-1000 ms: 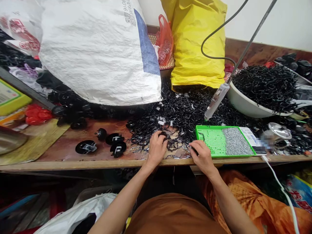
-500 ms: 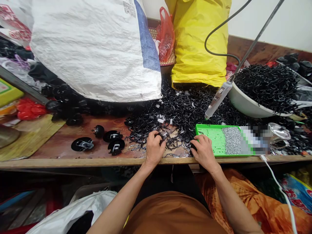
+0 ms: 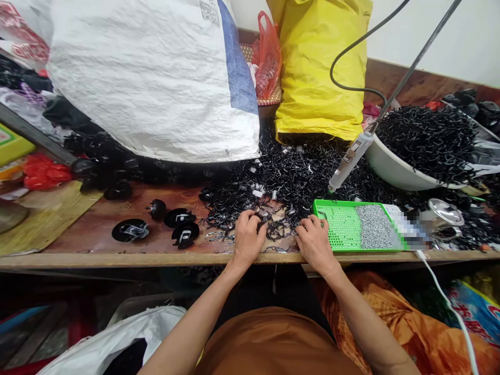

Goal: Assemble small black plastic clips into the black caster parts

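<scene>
The left hand [image 3: 247, 240] curled into the large black plastic scrap heap [image 3: 289, 179], its hold unclear; the right hand [image 3: 314, 245] lay half-open, visibly holding nothing, beside the green perforated tray [image 3: 344, 227] at three o'clock.

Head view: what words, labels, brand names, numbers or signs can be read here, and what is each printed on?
Nothing can be quoted with certainty.
White woven sack: small print beside a square code, too small to read.
Same sack, left corner: red print, too cut off to read.
Printed bag: red lettering, too cut off to read.
Pixelated patch: obscured.
</scene>
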`<state>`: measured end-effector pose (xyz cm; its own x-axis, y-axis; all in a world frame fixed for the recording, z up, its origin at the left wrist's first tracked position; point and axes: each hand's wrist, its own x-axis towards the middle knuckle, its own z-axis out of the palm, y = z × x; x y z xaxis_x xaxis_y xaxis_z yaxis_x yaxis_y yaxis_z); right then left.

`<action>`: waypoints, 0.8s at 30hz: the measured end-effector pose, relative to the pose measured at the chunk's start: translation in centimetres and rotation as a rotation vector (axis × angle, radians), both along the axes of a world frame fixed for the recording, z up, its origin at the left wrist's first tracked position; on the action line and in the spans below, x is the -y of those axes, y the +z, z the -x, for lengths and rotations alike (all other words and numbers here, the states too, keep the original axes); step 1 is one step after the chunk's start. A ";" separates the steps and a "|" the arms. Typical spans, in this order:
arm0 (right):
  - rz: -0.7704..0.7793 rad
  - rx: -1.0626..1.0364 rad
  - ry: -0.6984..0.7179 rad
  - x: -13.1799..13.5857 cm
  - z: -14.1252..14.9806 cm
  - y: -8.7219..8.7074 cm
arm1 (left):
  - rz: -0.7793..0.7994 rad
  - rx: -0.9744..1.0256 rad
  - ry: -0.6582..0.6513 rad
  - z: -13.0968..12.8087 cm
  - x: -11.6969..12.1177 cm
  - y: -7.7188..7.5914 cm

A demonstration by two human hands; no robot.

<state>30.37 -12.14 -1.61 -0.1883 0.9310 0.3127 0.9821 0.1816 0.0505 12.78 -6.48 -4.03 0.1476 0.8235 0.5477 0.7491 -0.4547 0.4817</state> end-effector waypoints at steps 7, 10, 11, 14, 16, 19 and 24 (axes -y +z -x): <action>-0.065 -0.023 0.024 -0.3 0.3 -0.8 | 0.024 0.014 0.005 -0.1 0.1 0.0; -0.073 -0.034 0.018 -0.4 0.2 -1.1 | 0.032 0.022 0.004 -0.1 0.1 0.1; -0.070 -0.036 0.014 -0.4 0.2 -1.1 | 0.032 0.023 0.004 -0.1 0.1 0.1; -0.046 -0.035 0.011 -0.3 0.1 -0.9 | 0.026 0.027 0.005 -0.1 0.1 0.2; -0.025 -0.029 0.018 -0.2 0.0 -0.7 | 0.020 0.030 0.003 -0.1 0.1 0.2; -0.006 -0.031 0.025 -0.2 0.1 -0.5 | 0.014 0.032 0.002 0.0 0.1 0.1; -0.026 -0.102 0.036 -0.2 0.1 -0.4 | 0.017 0.034 0.004 0.0 0.2 0.0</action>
<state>30.30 -11.95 -1.99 -0.1877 0.9156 0.3554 0.9752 0.2170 -0.0440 12.81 -6.63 -4.06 0.1256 0.8334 0.5382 0.7340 -0.4430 0.5147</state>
